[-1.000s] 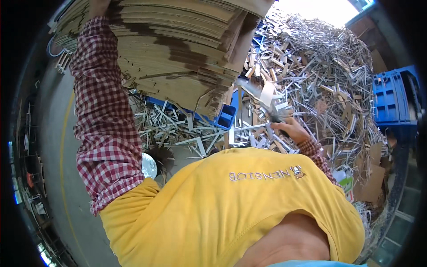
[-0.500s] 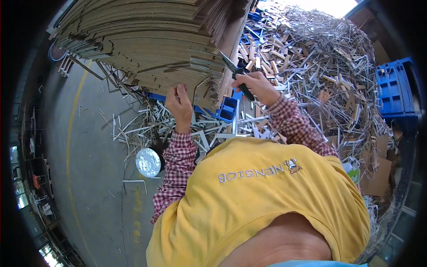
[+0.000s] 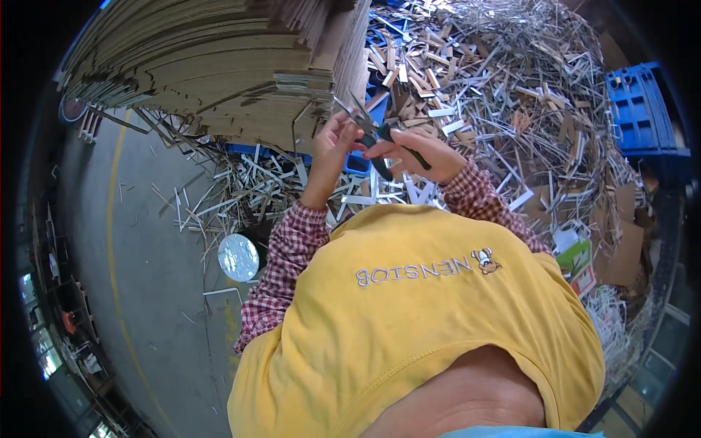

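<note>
My right hand grips long-nose pliers with dark handles, its fingers around the spread handles. The pliers' jaws stand apart and point up and to the left. Right by the jaws is my left hand, its fingers curled and thumb brought in; whether it pinches something small or touches the pliers I cannot make out. Both hands are in front of the lower right corner of a tall stack of brown cardboard sheets, which has ragged layered edges.
Cardboard and pale strip offcuts pile up at the right, with a blue crate beyond. A blue pallet shows under the stack. A round silvery-topped object stands on the grey floor near my left arm, among scattered strips.
My left hand has moved right and up to the pliers. The pliers' jaws and handles have opened. The view has shifted, so the stack appears farther left.
</note>
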Tool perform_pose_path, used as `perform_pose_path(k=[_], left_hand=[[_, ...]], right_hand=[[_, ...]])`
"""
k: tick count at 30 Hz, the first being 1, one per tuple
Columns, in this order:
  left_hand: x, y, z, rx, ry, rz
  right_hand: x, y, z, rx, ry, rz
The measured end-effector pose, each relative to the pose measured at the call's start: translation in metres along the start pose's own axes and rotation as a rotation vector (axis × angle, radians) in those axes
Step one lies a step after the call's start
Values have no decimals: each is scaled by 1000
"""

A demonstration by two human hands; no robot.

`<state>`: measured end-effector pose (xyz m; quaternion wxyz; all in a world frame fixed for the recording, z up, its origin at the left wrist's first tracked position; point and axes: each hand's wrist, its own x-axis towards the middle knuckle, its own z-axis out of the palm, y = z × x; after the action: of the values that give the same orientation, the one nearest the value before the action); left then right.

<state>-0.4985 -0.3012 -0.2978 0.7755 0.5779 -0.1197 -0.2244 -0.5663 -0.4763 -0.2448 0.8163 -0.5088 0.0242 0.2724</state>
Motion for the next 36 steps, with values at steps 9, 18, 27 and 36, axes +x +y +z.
perform_pose_path(k=[9,18,27,36], left_hand=[[-28,-10,-3,192,-5,74],[16,5,18,353,179,463],[-22,2,5,437,113,290],[0,6,17,276,134,403]], right_hand=[[17,26,-5,-84,203,-8],[75,4,-6,-313,464,-63],[-1,0,-22,-454,456,-97],[41,-9,-17,-711,368,-4]])
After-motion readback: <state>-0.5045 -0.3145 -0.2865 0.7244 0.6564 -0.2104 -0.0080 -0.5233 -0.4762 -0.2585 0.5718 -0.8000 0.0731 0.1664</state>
